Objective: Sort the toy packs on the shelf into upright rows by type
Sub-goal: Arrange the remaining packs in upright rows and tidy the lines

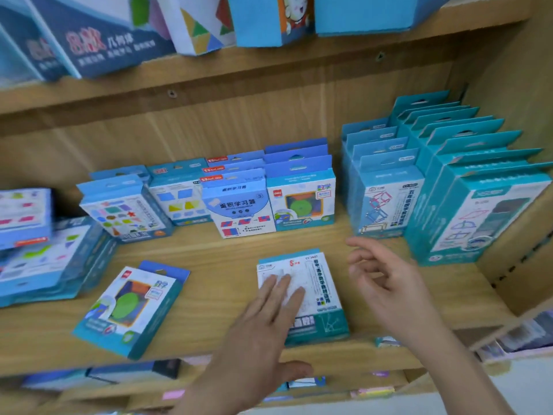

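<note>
A white and teal toy pack (317,289) lies flat near the front of the wooden shelf (215,259). My left hand (263,330) rests flat on its left half, fingers spread. My right hand (386,283) hovers open just right of the pack, holding nothing. Another pack with a green disc (128,307) lies flat and skewed at the front left. Behind them stand upright rows: shape packs (125,208), a blue-print pack row (239,202), green-disc packs (300,196), frame-stick packs (383,190) and larger teal packs (478,202).
A flat pile of packs (39,259) sits at the far left of the shelf. The shelf above carries bigger boxes (98,34). The right side wall (523,175) closes the shelf. A lower shelf (374,390) holds small items below the front edge.
</note>
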